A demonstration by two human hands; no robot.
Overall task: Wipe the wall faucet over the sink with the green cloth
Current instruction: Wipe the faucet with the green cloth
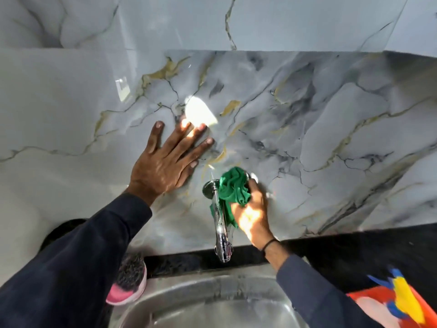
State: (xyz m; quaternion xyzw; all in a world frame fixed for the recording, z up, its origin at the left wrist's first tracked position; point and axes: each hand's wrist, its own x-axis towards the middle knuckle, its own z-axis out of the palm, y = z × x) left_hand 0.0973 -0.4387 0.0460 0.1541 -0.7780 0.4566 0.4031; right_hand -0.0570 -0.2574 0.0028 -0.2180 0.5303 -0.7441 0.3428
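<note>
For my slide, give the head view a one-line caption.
Right hand presses the green cloth against the chrome wall faucet above the steel sink; left hand braces flat on the marble wall.

Your left hand [163, 162] is bare, with a dark navy sleeve [78, 256] down to the wrist. Your right hand [253, 214] is bare too, a thin black band [269, 243] circling its wrist above a matching navy cuff [305, 280].

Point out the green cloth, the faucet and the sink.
green cloth [233, 188], head view, on its bunched upper folds.
faucet [222, 242], head view, on the chrome spout.
sink [212, 301], head view, on its steel back wall.
</note>
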